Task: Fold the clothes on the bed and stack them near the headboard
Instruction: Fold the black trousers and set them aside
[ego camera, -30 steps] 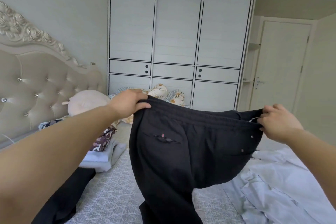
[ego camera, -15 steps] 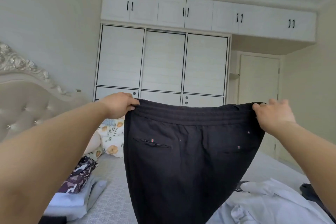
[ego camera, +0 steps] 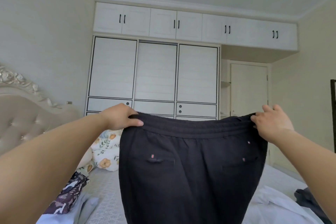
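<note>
A: Where are the black trousers?

B: Centre of the frame, hanging in the air above the bed. Your left hand pinches the waistband's left end, thumb in front; your right hand grips the right end.

A: And the rest?

B: A patterned garment on pale folded clothes at lower left, near the headboard. White cloth lies lower right, floral pillows behind your left arm.

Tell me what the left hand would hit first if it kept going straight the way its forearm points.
Probably the wardrobe. The left hand, gripping the black trousers by the waistband, points forward past the floral pillow; nothing nearer shows, though depth is hard to judge.
</note>
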